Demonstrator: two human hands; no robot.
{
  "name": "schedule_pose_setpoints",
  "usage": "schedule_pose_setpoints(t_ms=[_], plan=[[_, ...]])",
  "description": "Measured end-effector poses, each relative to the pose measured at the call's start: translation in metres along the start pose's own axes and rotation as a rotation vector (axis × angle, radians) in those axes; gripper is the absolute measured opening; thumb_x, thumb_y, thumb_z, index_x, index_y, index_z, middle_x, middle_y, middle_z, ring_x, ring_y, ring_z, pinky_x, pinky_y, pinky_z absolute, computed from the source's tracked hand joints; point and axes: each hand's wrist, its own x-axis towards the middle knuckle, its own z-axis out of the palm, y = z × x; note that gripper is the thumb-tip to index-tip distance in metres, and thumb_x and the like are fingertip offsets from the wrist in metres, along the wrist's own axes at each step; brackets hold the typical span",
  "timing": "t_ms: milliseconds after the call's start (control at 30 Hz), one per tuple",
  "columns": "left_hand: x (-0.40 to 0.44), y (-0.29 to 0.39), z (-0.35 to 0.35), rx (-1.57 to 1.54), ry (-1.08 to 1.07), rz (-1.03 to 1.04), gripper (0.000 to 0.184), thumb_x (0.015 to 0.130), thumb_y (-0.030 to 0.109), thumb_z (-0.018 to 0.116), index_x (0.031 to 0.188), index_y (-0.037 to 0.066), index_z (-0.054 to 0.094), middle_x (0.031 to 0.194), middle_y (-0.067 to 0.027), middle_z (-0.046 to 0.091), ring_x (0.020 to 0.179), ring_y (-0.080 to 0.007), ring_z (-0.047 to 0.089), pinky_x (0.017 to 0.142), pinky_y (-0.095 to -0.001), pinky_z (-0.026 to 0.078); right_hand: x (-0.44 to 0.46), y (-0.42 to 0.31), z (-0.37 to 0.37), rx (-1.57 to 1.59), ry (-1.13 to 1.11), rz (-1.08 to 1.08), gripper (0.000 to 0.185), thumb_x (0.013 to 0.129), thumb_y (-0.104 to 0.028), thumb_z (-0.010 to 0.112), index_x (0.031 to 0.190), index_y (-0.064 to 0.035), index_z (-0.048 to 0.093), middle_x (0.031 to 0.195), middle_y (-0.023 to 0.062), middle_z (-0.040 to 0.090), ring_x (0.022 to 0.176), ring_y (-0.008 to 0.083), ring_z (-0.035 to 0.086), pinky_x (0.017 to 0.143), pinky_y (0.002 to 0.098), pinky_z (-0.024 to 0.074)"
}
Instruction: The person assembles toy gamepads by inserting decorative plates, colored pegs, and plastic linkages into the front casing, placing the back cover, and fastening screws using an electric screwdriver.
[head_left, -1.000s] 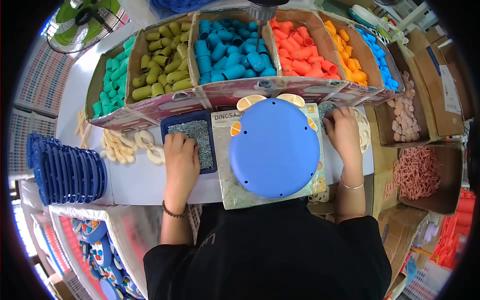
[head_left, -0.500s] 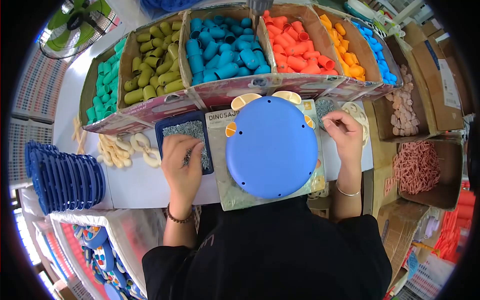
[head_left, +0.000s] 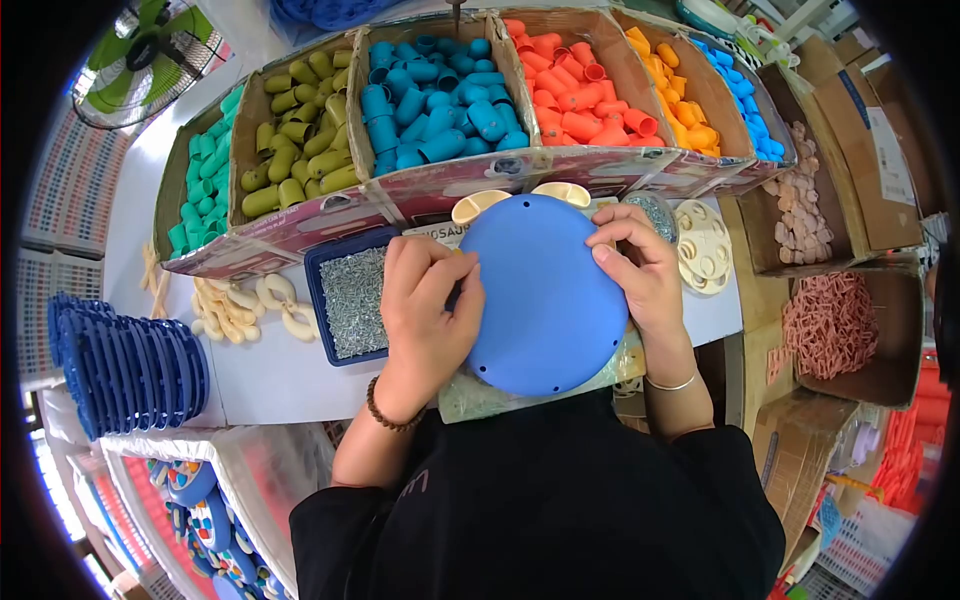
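A person's two bare hands meet a round blue piece (head_left: 545, 300) on a lettered board (head_left: 480, 400) at the middle of the counter's (head_left: 270, 375) near edge. The left hand (head_left: 425, 310), a beaded bracelet (head_left: 393, 408) at its wrist, is at the piece's left rim, its fingers curled with thumb and forefinger close together. The right hand (head_left: 645, 265), above a metal bangle (head_left: 670, 384), bends at the upper right rim, fingers partly closed. Whether either set of fingers grips a small part cannot be told. Two cream lobes (head_left: 482, 207) show at the piece's far rim. A dark blue tray (head_left: 316, 300) of metal screws (head_left: 352, 305) sits just left of the left hand; a cream perforated disc (head_left: 703, 245) lies toward the counter's right edge, beneath cardboard bins (head_left: 450, 185) of colored caps (head_left: 440, 120) lining the far edge.
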Motion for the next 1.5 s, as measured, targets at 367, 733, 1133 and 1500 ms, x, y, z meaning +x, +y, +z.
schedule_pose_setpoints(t_ms=[367,733,1133,1500], plan=[[-0.025,-0.01,-0.04,0.348,-0.131,0.027,0.019,0.066,-0.005,0.061,0.085,-0.002,0.062,0.082,-0.0118,0.052,0.081,-0.0292,0.049,0.071,-0.0363,0.041,0.008,-0.017,-0.023,0.042,0.114,0.296,0.015,0.075,-0.003,0.059,0.09,-0.0023,0.059,0.093,0.0028,0.054,0.098,0.0117,0.046,0.084,0.0261,0.0363],[-0.04,-0.033,-0.046,0.519,-0.259,-0.185,0.009,0.071,-0.008,0.054,0.078,-0.003,0.05,0.084,-0.0157,0.047,0.083,-0.0335,0.043,0.073,-0.0398,0.037,0.008,0.016,-0.046,-1.205,0.124,-0.09,0.008,0.074,-0.006,0.063,0.078,0.0002,0.06,0.076,0.0138,0.055,0.08,0.0314,0.049,0.071,0.0384,0.0401],[-0.04,-0.026,-0.051,0.182,-0.085,-0.226,0.011,0.072,-0.009,0.055,0.08,-0.002,0.05,0.08,-0.015,0.05,0.075,-0.0306,0.048,0.066,-0.0354,0.04,-0.02,-0.002,-0.041,-0.317,0.21,0.119,0.004,0.085,-0.005,0.056,0.084,-0.001,0.057,0.079,0.0035,0.057,0.067,0.0116,0.051,0.06,0.0253,0.0415],[-0.036,0.024,-0.049,-0.285,-0.39,-0.065,0.016,0.061,-0.008,0.067,0.073,-0.002,0.059,0.067,-0.0089,0.053,0.063,-0.0241,0.05,0.056,-0.0316,0.041,-0.043,-0.017,-0.04,0.02,0.106,0.248,0.005,0.083,-0.003,0.057,0.082,0.0015,0.057,0.075,0.0064,0.056,0.065,0.0116,0.048,0.058,0.0232,0.0389]])
